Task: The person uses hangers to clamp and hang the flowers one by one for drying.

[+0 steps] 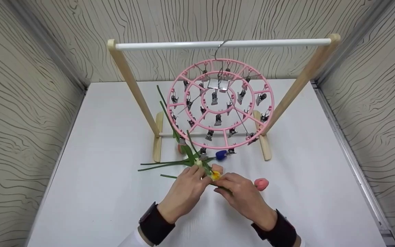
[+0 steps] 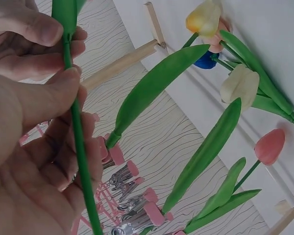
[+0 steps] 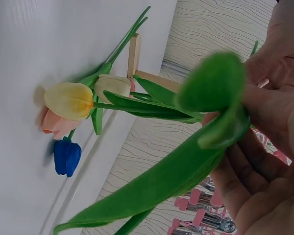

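Thumb and fingers of my left hand [image 1: 188, 188] pinch a green artificial tulip stem [image 2: 78, 132]. Farther along it, my right hand [image 1: 242, 193] grips the stem where long green leaves [image 3: 152, 186] spread out. A pink tulip head [image 1: 261, 184] shows just beyond the right hand. Close past the fingertips are a yellow-and-white tulip [image 1: 215, 176], a white tulip [image 1: 198, 162] and a peach tulip [image 1: 217, 168]. A blue tulip [image 1: 221, 155] lies behind these, and another pink tulip [image 2: 269, 147] lies near the rack's left foot.
A pink round clip hanger [image 1: 178, 76] with several metal clips hangs by its hook from the white bar [image 1: 170, 45] of a wooden rack [image 1: 130, 85], over the flowers. Loose green stems [image 1: 163, 165] stretch left across the white table [image 1: 108, 192]. Patterned panels [image 1: 91, 31] surround it.
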`<state>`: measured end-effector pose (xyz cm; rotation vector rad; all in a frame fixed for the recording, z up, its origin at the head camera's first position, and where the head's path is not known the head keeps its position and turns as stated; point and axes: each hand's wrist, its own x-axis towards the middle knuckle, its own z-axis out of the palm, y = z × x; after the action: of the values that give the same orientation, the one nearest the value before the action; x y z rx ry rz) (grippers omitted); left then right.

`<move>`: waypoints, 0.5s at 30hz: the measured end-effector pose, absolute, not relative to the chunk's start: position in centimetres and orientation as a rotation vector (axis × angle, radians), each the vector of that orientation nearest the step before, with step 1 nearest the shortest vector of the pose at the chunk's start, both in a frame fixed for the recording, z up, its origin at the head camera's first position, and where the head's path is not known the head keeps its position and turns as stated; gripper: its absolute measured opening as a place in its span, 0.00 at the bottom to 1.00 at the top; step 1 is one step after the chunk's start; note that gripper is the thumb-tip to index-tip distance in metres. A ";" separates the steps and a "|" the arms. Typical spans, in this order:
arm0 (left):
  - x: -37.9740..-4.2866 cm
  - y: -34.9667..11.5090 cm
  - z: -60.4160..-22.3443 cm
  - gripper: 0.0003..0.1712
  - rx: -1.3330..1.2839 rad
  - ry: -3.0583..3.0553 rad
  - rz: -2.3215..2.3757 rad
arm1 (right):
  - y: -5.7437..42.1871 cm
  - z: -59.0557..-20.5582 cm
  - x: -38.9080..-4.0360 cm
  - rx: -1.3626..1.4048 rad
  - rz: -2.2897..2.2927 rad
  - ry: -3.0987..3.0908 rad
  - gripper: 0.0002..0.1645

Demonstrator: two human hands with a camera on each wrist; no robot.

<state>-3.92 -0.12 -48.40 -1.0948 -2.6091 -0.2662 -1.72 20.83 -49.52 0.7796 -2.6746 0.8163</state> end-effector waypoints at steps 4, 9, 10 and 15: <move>-3.9 -0.1 -48.4 0.06 -1.073 -2.584 -0.311 | 20.9 -49.7 -1.8 0.728 0.837 -2.679 0.14; -4.2 -0.5 -48.0 0.08 -0.967 -2.518 -0.357 | 21.5 -49.8 -1.6 0.650 0.911 -2.696 0.14; -4.3 -0.6 -47.9 0.09 -0.941 -2.505 -0.365 | 21.7 -49.9 -1.5 0.634 0.931 -2.697 0.14; -4.5 -1.6 -47.4 0.12 -0.830 -2.442 -0.439 | 22.7 -50.4 -1.5 0.547 1.004 -2.685 0.12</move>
<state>-4.53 -1.56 -47.41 -0.8298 -2.4418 -0.4395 -1.46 22.73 -50.37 0.5468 -2.6848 1.0041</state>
